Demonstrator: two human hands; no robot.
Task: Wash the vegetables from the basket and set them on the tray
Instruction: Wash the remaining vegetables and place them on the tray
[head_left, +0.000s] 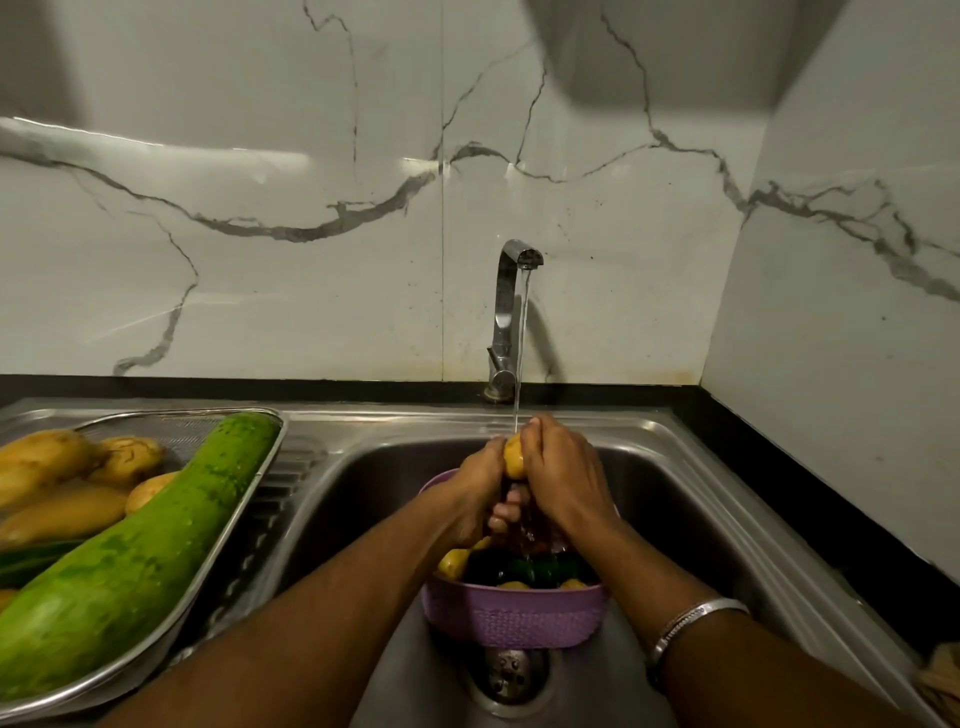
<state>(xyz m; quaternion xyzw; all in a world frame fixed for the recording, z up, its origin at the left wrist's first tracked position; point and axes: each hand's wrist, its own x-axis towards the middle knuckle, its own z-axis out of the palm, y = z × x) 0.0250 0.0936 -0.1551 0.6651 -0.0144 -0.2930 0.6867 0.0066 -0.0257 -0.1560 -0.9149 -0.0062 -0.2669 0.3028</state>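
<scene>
A yellow potato (514, 460) is clasped between my left hand (475, 493) and my right hand (563, 475) under the running water, just above the purple basket (511, 618) that stands in the sink. Inside the basket lie more yellow potatoes (453, 564) and dark green vegetables (530, 569), partly hidden by my arms. On the drainboard to the left, a steel mesh tray (244, 512) holds a large green gourd (140, 551) and several potatoes (124, 457).
The steel tap (506, 312) stands behind the sink with water streaming down. The sink basin (675, 499) has a drain (509, 675) near the front. A marble wall rises behind and on the right. Black counter edging runs along the right side.
</scene>
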